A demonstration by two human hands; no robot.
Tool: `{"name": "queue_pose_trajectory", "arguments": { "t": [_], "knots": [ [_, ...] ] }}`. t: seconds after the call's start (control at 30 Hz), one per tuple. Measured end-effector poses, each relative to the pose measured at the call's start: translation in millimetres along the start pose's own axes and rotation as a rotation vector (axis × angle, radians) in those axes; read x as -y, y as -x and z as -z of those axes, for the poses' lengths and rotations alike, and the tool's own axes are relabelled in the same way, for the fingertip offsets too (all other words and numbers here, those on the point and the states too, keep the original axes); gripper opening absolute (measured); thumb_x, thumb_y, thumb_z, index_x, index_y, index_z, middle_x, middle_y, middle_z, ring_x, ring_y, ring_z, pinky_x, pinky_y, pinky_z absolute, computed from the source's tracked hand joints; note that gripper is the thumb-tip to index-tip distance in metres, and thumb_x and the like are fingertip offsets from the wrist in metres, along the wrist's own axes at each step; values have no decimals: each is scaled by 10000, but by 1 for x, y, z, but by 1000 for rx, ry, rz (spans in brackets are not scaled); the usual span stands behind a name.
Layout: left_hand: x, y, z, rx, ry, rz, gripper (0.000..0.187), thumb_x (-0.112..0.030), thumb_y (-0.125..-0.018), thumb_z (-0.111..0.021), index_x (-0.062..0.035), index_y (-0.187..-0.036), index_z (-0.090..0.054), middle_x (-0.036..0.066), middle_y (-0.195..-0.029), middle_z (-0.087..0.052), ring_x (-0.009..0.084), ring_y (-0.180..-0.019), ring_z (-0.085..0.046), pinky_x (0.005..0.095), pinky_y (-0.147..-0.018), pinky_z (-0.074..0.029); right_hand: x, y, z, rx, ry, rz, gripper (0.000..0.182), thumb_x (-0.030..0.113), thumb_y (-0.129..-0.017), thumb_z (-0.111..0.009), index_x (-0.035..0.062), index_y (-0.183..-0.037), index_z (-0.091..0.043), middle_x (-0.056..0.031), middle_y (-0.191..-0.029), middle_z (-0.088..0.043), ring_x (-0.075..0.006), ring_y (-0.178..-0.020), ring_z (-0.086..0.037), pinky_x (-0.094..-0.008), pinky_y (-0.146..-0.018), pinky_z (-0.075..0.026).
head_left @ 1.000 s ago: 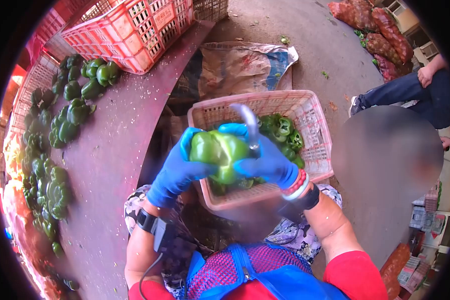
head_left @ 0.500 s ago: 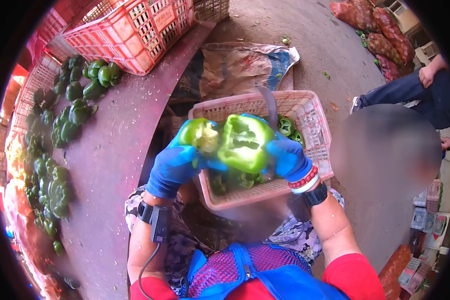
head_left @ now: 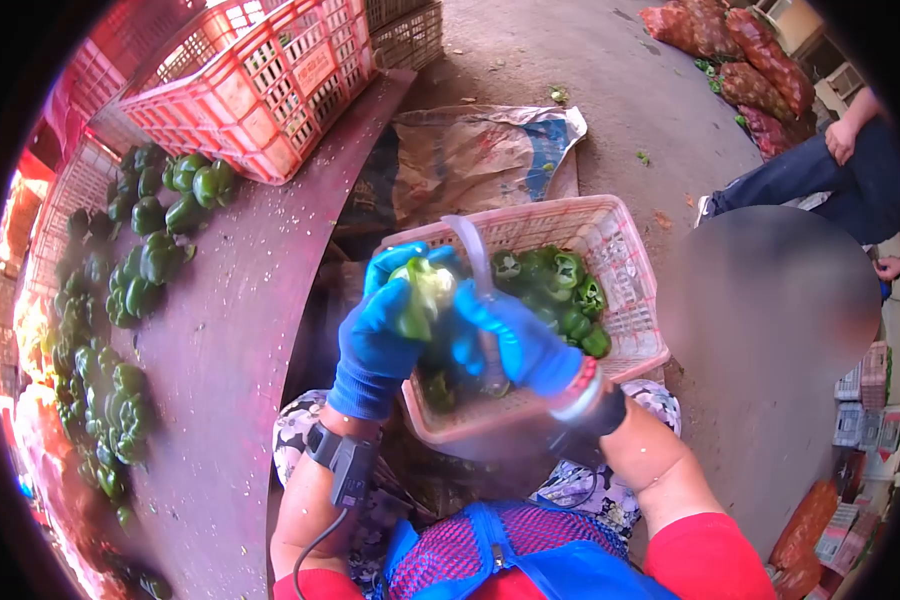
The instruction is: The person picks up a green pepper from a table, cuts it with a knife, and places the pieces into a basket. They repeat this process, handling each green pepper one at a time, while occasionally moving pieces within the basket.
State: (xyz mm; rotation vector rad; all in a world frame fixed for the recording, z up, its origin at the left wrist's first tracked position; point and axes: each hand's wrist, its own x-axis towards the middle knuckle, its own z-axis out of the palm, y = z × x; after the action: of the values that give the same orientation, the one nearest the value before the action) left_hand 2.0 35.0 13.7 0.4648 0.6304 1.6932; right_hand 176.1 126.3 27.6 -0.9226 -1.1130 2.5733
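- A green pepper piece [head_left: 416,318], its pale, seedy core exposed, is held up above the near left part of a pink plastic crate [head_left: 625,285].
- A blue-gloved left hand [head_left: 378,325] grips the piece, fingers and thumb pinching it from the sides.
- The right hand [head_left: 532,345], gloved in the same blue, closes around a curved knife [head_left: 473,252], its pale blade rising past the fingers; motion blur hides whether the fingertips touch the pepper.
- Inside the crate, below the hands, cut green peppers [head_left: 562,285] are heaped, several showing hollow insides.
- Red and white bracelets [head_left: 582,390] circle the worker's right wrist, above floral trousers [head_left: 650,402] and a blue mesh vest [head_left: 470,550].
- On the ground beyond the crate lies a crumpled brown-and-blue sheet [head_left: 460,155].
- To the left, whole peppers [head_left: 128,405] line the far edge of a reddish table [head_left: 235,300], which also bears a large pink basket [head_left: 300,90].
- At upper right, filled red net sacks [head_left: 765,65] are piled near another person's hand [head_left: 840,142], resting on dark trousers [head_left: 785,175].
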Motion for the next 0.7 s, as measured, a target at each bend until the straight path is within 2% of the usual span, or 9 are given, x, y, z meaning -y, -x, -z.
{"name": "queue_pose_trajectory", "arguments": {
  "t": [0.1,0.13,0.17,0.27,0.33,0.37,0.47,0.6,0.7],
  "knots": [
    [-8,-3,-17,-3,31,-72,667,-169,-891,-644,-117,-1498,-373,217,-1432,-501,319,-1243,-560,428,-1048,-466,-5,-4,-11,52,-40,182,455,358,-945,-678,51,-1265,-579,-15,-864,-643,-120,-577,-592,-265,-499,-494],
    [-7,-3,-15,60,55,-86,755,-134,-877,-637,-183,-1551,-303,214,-1462,-471,310,-1230,-568,428,-1048,-467,-9,-9,-7,57,9,226,463,361,-945,-676,51,-1273,-576,-14,-878,-640,-123,-581,-592,-267,-507,-496],
    [-7,-2,-13,53,64,-67,766,-125,-870,-635,-184,-1555,-297,209,-1469,-460,307,-1226,-569,426,-1045,-469,-11,-12,-6,63,59,266,471,363,-944,-675,51,-1282,-574,-13,-892,-638,-126,-585,-592,-269,-516,-498],
    [-5,1,-11,16,31,-24,791,-88,-840,-621,-197,-1554,-300,183,-1490,-427,293,-1201,-572,413,-1025,-486,-34,-11,-2,38,-135,6,343,324,-933,-689,74,-1157,-615,1,-789,-608,-125,-583,-565,-257,-521,-461],
    [-4,1,-14,6,-115,-1,746,-108,-848,-632,-137,-1530,-333,153,-1446,-467,278,-1221,-551,411,-1046,-460,-42,-10,-7,-35,-320,-90,236,298,-930,-693,103,-1046,-628,3,-697,-578,-121,-570,-546,-247,-517,-437],
    [-5,0,-12,25,-197,7,725,-124,-857,-634,-113,-1521,-345,150,-1428,-492,289,-1262,-532,434,-1090,-429,-40,-11,-8,-25,-316,-37,242,292,-930,-688,98,-1064,-630,-1,-700,-583,-119,-569,-548,-247,-519,-440],
    [-11,0,-17,2,-372,-119,600,-116,-881,-652,-59,-1433,-423,114,-1329,-547,235,-1180,-569,369,-1033,-458,-18,-14,-1,39,-165,104,318,212,-917,-678,45,-1180,-614,-19,-756,-613,-106,-588,-566,-246,-527,-462],
    [7,3,0,-103,-920,-121,380,-108,-921,-646,-40,-1270,-514,71,-1188,-606,185,-1098,-597,318,-965,-487,-1,-9,1,-130,53,257,420,124,-881,-704,-4,-1253,-555,-32,-799,-623,-106,-619,-591,-247,-531,-495],
    [23,4,8,-290,-379,212,330,-93,-942,-613,-37,-1257,-529,88,-1194,-613,204,-1098,-607,344,-978,-492,-25,-18,-10,-323,17,394,425,137,-888,-702,2,-1258,-540,-41,-809,-624,-113,-591,-583,-254,-510,-483]
  ]
}}
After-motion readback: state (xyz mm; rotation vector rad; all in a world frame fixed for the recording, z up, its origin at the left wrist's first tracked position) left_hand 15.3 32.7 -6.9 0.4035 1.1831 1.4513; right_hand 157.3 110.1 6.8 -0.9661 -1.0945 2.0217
